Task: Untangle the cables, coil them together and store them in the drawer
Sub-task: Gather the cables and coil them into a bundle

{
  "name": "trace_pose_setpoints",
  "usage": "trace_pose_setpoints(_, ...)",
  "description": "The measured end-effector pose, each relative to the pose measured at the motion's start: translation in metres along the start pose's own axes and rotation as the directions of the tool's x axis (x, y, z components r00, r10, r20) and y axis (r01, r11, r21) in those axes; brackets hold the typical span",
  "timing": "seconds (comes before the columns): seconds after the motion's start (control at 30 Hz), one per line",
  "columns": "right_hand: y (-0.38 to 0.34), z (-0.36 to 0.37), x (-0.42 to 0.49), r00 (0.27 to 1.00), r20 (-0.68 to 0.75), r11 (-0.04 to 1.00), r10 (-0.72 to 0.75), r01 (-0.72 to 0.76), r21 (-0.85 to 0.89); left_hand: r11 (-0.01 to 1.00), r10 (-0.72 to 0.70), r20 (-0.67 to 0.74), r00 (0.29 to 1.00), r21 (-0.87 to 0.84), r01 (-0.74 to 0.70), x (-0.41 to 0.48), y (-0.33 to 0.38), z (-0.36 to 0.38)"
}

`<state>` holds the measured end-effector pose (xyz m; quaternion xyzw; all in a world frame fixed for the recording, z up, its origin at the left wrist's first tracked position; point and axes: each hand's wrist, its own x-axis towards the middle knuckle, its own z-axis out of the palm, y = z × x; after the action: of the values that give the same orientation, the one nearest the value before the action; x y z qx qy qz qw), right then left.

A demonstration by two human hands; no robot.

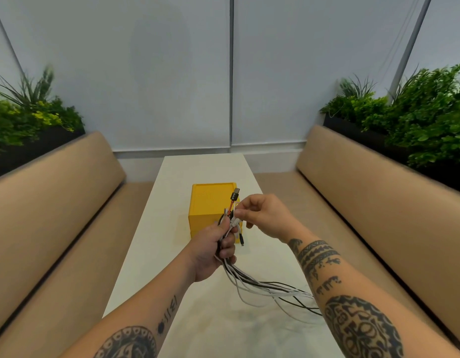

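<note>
My left hand (213, 250) grips a bundle of white, black and grey cables (260, 286) above the white table. The cable ends stick up out of the fist, among them a black plug on an orange lead (234, 196). My right hand (260, 215) pinches the cable ends just above the left fist. The loose lengths trail down and to the right, passing behind my right forearm. A yellow drawer box (208, 208) stands on the table right behind both hands; its front is hidden from this angle.
The long white table (203, 319) runs away from me between two tan upholstered benches (56, 202). Planters with green plants (417, 112) sit behind both benches. A pale panelled wall closes the far end.
</note>
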<state>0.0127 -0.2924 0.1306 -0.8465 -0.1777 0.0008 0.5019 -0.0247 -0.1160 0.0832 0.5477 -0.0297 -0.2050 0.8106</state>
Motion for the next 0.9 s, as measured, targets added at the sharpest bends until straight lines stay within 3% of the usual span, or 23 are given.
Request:
trace_pose_setpoints(0.13,0.004,-0.002,-0.008,0.998,-0.036,0.987,0.051,-0.045,0.154,0.998,0.036,0.023,0.999,-0.043,-0.035,-0.002,-0.002,0.001)
trace_pose_setpoints(0.23,0.002,0.000,-0.010,0.952,-0.148,0.938,0.269,-0.224,0.264,0.994,0.046,0.060,0.997,-0.101,-0.039,-0.006,-0.004,0.000)
trace_pose_setpoints(0.37,-0.012,0.003,-0.006,0.858,0.029,0.819,0.514,-0.500,0.282,0.998,0.019,0.097,0.995,-0.067,-0.013,-0.008,-0.007,0.000)
trace_pose_setpoints(0.57,-0.025,-0.004,0.008,0.836,0.169,0.732,0.523,-0.541,0.414,1.000,0.001,0.097,0.995,-0.017,0.001,-0.009,-0.014,-0.007)
trace_pose_setpoints(0.63,-0.029,-0.006,0.009,0.798,0.223,0.667,0.561,-0.594,0.450,1.000,-0.002,0.110,0.994,0.000,0.002,-0.011,-0.016,-0.011)
trace_pose_setpoints(0.8,-0.026,-0.002,0.004,0.679,0.258,0.614,0.688,-0.733,0.292,0.998,-0.007,0.122,0.993,0.065,-0.001,-0.015,-0.017,-0.010)
trace_pose_setpoints(0.9,-0.019,0.000,0.005,0.682,0.320,0.598,0.658,-0.731,0.329,0.995,-0.026,0.116,0.993,0.098,0.015,-0.015,-0.014,-0.008)
